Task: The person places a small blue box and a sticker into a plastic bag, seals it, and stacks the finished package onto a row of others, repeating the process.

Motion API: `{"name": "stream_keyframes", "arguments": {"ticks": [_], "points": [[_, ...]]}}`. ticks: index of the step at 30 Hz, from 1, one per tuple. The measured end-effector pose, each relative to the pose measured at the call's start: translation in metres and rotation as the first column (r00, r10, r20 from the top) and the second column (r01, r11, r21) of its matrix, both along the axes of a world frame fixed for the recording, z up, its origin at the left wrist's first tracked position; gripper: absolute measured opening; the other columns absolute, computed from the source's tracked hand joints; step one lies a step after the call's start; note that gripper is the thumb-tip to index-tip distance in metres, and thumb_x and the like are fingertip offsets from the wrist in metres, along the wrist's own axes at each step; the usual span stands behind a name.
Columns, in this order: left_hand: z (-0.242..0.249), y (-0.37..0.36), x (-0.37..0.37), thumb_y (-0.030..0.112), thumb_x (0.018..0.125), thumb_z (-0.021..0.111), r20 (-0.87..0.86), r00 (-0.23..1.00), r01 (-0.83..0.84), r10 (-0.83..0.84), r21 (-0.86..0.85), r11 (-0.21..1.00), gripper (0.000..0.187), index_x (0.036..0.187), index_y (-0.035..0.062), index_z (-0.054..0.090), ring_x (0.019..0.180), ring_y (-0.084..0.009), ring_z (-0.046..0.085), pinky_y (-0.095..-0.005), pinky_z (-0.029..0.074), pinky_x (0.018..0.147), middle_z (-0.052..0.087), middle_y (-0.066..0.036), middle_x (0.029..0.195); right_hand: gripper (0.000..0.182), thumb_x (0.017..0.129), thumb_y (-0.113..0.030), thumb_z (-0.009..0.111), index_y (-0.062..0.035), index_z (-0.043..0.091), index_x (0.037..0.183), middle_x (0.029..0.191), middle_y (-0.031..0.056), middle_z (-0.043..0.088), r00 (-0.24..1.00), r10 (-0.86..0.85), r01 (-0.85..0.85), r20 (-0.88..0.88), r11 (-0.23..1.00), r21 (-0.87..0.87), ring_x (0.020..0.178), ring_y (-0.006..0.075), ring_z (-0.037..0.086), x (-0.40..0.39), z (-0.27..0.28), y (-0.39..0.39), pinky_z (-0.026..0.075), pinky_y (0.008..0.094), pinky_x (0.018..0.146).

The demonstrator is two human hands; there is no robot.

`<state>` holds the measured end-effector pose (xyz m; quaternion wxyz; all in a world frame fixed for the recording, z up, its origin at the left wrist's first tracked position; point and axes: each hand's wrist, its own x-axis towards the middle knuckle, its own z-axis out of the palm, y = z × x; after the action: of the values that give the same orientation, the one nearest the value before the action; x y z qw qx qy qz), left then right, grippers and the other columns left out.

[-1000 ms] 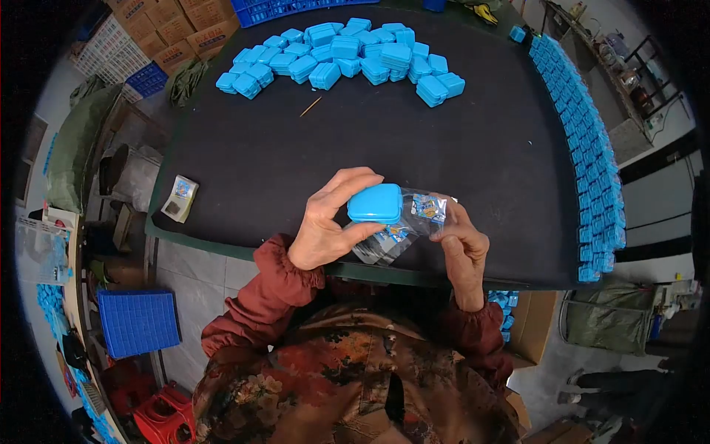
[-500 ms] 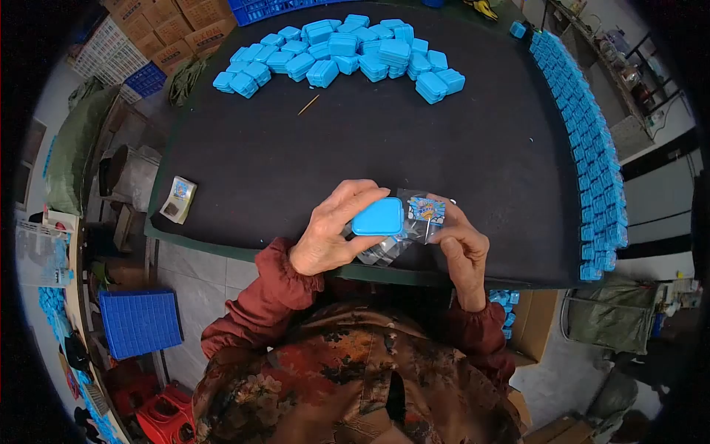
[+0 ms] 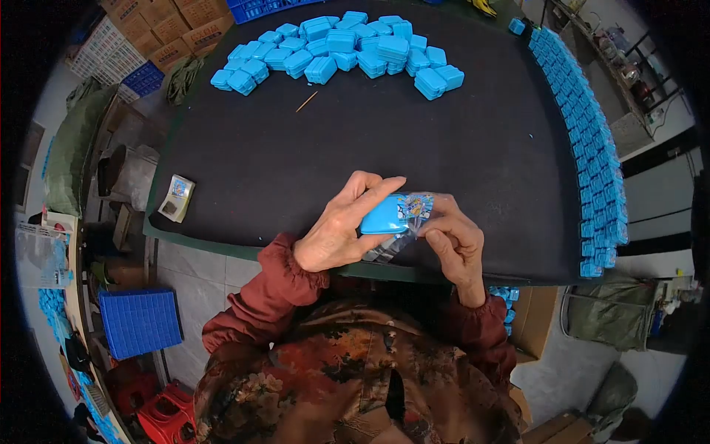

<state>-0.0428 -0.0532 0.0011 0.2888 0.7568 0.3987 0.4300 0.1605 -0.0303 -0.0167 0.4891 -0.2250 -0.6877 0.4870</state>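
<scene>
Near the table's front edge, my left hand (image 3: 342, 226) grips a small blue box (image 3: 381, 216) between thumb and fingers. My right hand (image 3: 455, 238) pinches a clear plastic bag (image 3: 416, 222) that has a colourful printed label on it. The bag's mouth overlaps the right end of the box, so that end sits under the printed film. More clear plastic hangs below the box, between the hands. Part of the right hand's fingers is behind the bag.
Loose blue boxes (image 3: 340, 41) lie heaped at the table's far side. Packed blue boxes (image 3: 584, 140) stand in rows along the right edge. A stack of printed cards (image 3: 177, 198) lies at left, a thin stick (image 3: 306, 101) near the heap. An open carton (image 3: 534, 325) stands below.
The box has moved right and the bag left, so the box's right end now overlaps the bag. Both hands are closer together.
</scene>
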Motion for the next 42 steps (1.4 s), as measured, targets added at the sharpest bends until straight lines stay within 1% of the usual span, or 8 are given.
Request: {"name": "stream_keyframes", "arguments": {"ticks": [8, 11, 14, 17, 23, 30, 38, 42], "points": [[-0.005, 0.019, 0.017, -0.003, 0.065, 0.070, 0.169, 0.977, -0.140, 0.129, 0.053, 0.989, 0.053, 0.114, 0.0002, 0.049, 0.095, -0.0277, 0.051, -0.0342, 0.043, 0.083, 0.046, -0.015, 0.104, 0.034, 0.073, -0.015, 0.073, -0.0041, 0.056, 0.101, 0.111, 0.0147, 0.055, 0.986, -0.147, 0.128, 0.078, 0.970, 0.207, 0.105, 0.0245, 0.051, -0.019, 0.015, 0.017, 0.040, 0.0362, 0.086], [-0.015, 0.037, 0.025, -0.002, 0.066, 0.069, 0.301, 0.927, -0.242, 0.223, 0.027, 0.970, 0.051, 0.113, 0.0001, 0.049, 0.096, -0.0285, 0.051, -0.0341, 0.043, 0.083, 0.046, -0.015, 0.105, 0.079, 0.065, -0.020, 0.079, -0.0017, 0.034, 0.128, 0.127, 0.0166, 0.042, 0.731, -0.657, 0.586, -0.184, 0.466, 0.663, 0.116, 0.0248, 0.043, -0.033, 0.025, 0.029, 0.034, 0.0397, 0.093], [-0.024, 0.053, 0.030, -0.001, 0.068, 0.070, 0.294, 0.901, -0.360, 0.319, 0.097, 0.928, 0.051, 0.114, -0.0006, 0.046, 0.094, -0.0234, 0.051, -0.0317, 0.043, 0.081, 0.045, -0.012, 0.102, 0.090, 0.062, -0.017, 0.079, 0.0007, 0.028, 0.134, 0.120, 0.0157, 0.048, 0.808, -0.587, 0.568, 0.052, 0.800, 0.196, 0.111, 0.0238, 0.047, -0.045, 0.019, 0.032, 0.035, 0.0386, 0.091], [-0.052, 0.071, 0.030, -0.002, 0.065, 0.070, 0.242, 0.872, -0.470, 0.426, 0.167, 0.867, 0.056, 0.114, -0.0005, 0.044, 0.095, -0.0260, 0.052, -0.0326, 0.044, 0.081, 0.046, -0.014, 0.104, 0.090, 0.060, -0.009, 0.078, 0.0003, 0.028, 0.135, 0.100, 0.0090, 0.061, 0.868, -0.487, 0.495, 0.094, 0.864, -0.098, 0.085, 0.0175, 0.058, -0.065, -0.017, 0.056, 0.045, 0.0309, 0.079], [-0.060, 0.087, -0.017, 0.006, 0.066, 0.074, -0.211, 0.962, -0.149, 0.172, 0.120, 0.981, 0.062, 0.119, 0.0017, 0.042, 0.102, -0.0303, 0.051, -0.0372, 0.042, 0.086, 0.047, -0.016, 0.110, 0.072, 0.064, -0.015, 0.077, 0.0006, 0.043, 0.125, 0.100, 0.0154, 0.062, 0.856, -0.445, 0.431, 0.264, 0.895, 0.112, 0.089, 0.0237, 0.059, -0.048, -0.057, 0.084, 0.045, 0.0339, 0.080], [-0.044, 0.107, -0.029, 0.004, 0.071, 0.073, 0.117, 0.991, 0.106, -0.064, -0.406, 0.908, 0.062, 0.128, 0.0057, 0.047, 0.093, -0.0116, 0.053, -0.0274, 0.046, 0.077, 0.054, -0.007, 0.113, 0.059, 0.062, -0.022, 0.077, -0.0068, 0.056, 0.115, 0.117, 0.0169, 0.052, 0.779, -0.461, 0.409, 0.426, 0.887, 0.213, 0.111, 0.0314, 0.045, -0.037, -0.068, 0.081, 0.035, 0.0405, 0.093], [-0.068, 0.112, -0.015, 0.009, 0.067, 0.077, 0.163, 0.981, 0.121, -0.106, -0.084, 0.989, 0.054, 0.117, 0.0052, 0.057, 0.106, -0.0177, 0.052, -0.0316, 0.039, 0.092, 0.056, -0.009, 0.116, 0.074, 0.061, -0.024, 0.077, -0.0055, 0.045, 0.126, 0.120, 0.0158, 0.051, 0.844, -0.422, 0.338, 0.332, 0.898, 0.282, 0.114, 0.0321, 0.044, -0.032, -0.058, 0.082, 0.035, 0.0413, 0.093], [-0.070, 0.105, -0.018, 0.015, 0.063, 0.081, -0.041, 0.997, -0.066, 0.066, -0.009, 0.998, 0.055, 0.113, 0.0096, 0.059, 0.113, -0.0236, 0.048, -0.0369, 0.032, 0.097, 0.054, -0.011, 0.119, 0.079, 0.063, -0.018, 0.077, -0.0065, 0.039, 0.132, 0.123, 0.0155, 0.050, 0.939, -0.260, 0.280, 0.227, 0.958, -0.063, 0.107, 0.0295, 0.052, -0.029, -0.048, 0.077, 0.039, 0.0383, 0.090]]}}
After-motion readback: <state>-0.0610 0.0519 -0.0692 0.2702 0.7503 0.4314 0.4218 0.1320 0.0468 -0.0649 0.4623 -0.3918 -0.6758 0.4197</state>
